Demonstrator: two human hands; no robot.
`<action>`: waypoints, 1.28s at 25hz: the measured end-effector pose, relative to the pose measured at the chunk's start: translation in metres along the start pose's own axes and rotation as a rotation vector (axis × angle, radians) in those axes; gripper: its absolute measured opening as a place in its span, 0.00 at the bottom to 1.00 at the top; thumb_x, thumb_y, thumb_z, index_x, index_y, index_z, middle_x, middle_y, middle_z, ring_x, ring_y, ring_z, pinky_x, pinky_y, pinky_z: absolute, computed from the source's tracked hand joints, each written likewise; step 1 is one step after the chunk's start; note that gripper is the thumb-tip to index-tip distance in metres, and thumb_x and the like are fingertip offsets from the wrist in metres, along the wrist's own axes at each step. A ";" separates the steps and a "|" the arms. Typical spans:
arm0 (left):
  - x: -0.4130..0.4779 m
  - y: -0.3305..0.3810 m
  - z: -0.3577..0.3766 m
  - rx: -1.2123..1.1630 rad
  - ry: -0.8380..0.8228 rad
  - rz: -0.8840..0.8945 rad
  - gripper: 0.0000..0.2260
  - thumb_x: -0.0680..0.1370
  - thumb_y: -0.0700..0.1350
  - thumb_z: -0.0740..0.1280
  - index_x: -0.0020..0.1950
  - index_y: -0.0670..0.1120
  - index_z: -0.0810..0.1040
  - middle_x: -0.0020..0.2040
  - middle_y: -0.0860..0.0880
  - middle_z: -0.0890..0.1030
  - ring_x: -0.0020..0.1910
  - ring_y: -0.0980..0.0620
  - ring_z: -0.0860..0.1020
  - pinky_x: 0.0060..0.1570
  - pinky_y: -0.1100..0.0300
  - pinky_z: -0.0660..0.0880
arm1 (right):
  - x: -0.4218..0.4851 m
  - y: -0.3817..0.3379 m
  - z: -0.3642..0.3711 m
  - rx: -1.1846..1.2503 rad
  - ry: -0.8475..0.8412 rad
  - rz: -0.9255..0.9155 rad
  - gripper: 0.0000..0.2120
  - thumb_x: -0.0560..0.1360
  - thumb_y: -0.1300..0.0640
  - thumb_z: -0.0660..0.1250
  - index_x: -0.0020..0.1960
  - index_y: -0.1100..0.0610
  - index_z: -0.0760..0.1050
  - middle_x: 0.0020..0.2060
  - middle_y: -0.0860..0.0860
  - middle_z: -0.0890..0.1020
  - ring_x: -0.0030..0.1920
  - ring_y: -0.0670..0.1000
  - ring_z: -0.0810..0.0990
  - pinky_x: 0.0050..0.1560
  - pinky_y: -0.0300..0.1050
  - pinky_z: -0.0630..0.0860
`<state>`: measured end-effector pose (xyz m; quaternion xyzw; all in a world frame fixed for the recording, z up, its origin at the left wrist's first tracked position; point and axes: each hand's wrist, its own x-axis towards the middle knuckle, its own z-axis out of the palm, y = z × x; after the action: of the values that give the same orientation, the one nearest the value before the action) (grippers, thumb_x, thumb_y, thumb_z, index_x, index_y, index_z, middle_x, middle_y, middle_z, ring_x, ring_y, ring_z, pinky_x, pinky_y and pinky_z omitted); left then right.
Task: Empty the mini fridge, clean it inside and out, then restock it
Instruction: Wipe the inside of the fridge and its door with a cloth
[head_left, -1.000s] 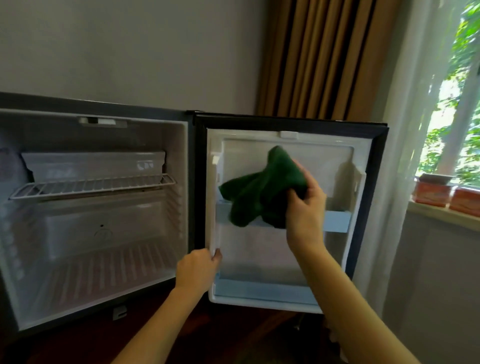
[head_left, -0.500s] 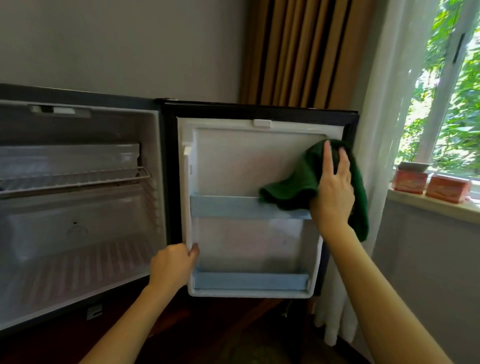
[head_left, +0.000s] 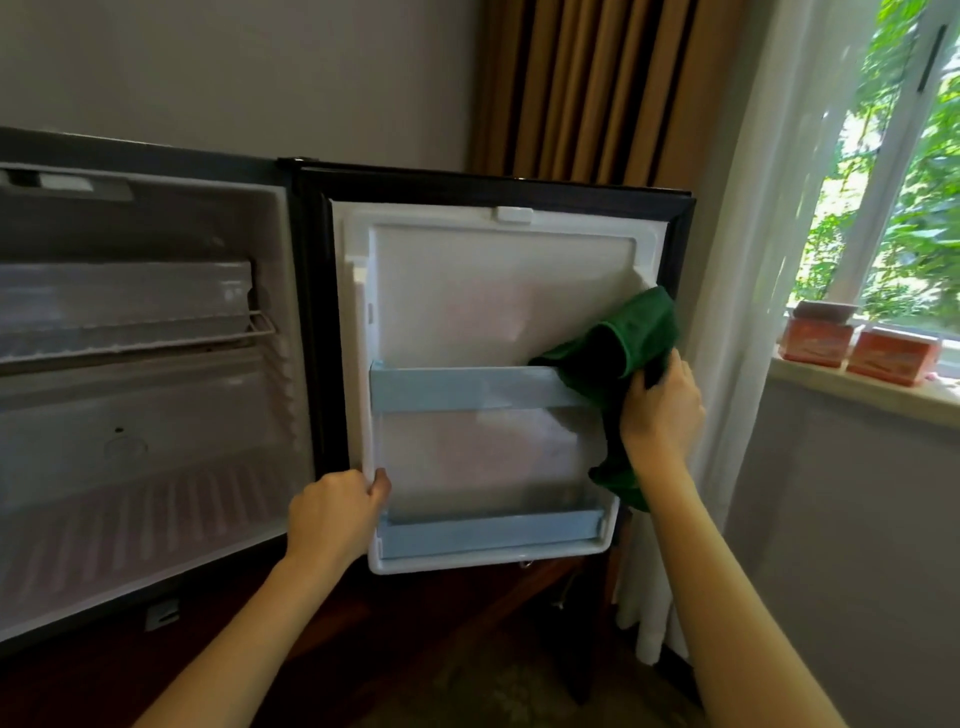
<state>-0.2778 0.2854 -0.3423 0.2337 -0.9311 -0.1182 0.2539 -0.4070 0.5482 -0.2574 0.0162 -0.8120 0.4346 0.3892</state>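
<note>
Two bare hands work at an open mini fridge (head_left: 130, 415), seen from the person's head camera looking forward and down. The cavity on the left holds only a wire shelf (head_left: 156, 338), and the door (head_left: 493, 291), swung fully open, shows two pale blue rails with nothing on them, so the emptying looks done. Cleaning seems to be under way on the door's inner lining. Whether the cavity and the outside have been wiped cannot be told, and restocking is yet to come. The left hand (head_left: 332, 514) grips the door's inner left edge low down, fingers curled round the lip and the thumb lying on the lining, apparently to steady the door. The right hand (head_left: 660, 410) clutches a green cloth (head_left: 623, 338) at the door's right edge, level with the upper rail (head_left: 467, 387). Its fingers (head_left: 670, 371) are curled tightly into the bunched fabric. Most of the cloth rises above and to the left of the knuckles against the lining, and a tail hangs below the wrist. Two orange boxes (head_left: 815, 338) sit on the window sill to the right, well apart from the fridge.
</note>
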 end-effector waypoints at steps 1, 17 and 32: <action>0.000 0.001 0.001 -0.012 0.005 -0.003 0.23 0.81 0.54 0.57 0.28 0.45 0.68 0.26 0.50 0.70 0.25 0.51 0.67 0.26 0.59 0.59 | -0.009 0.008 0.004 0.016 -0.022 0.048 0.11 0.80 0.59 0.57 0.58 0.63 0.72 0.53 0.60 0.78 0.50 0.63 0.77 0.48 0.55 0.73; 0.001 0.005 0.001 -0.008 -0.096 -0.109 0.24 0.82 0.57 0.53 0.36 0.41 0.71 0.31 0.46 0.69 0.34 0.44 0.71 0.34 0.56 0.66 | -0.048 0.060 -0.051 -0.687 -1.003 -0.162 0.11 0.78 0.61 0.61 0.36 0.57 0.68 0.38 0.52 0.76 0.43 0.55 0.79 0.47 0.51 0.78; -0.113 0.005 -0.057 -1.132 -0.782 -0.239 0.17 0.69 0.40 0.75 0.57 0.45 0.77 0.48 0.49 0.83 0.47 0.54 0.82 0.45 0.64 0.77 | -0.125 -0.052 -0.024 0.027 -1.323 -0.645 0.26 0.65 0.54 0.78 0.61 0.47 0.74 0.53 0.43 0.79 0.51 0.42 0.79 0.54 0.41 0.77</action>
<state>-0.1634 0.3399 -0.3393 0.1066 -0.7172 -0.6879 -0.0321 -0.2863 0.4941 -0.2946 0.5180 -0.8265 0.2077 -0.0741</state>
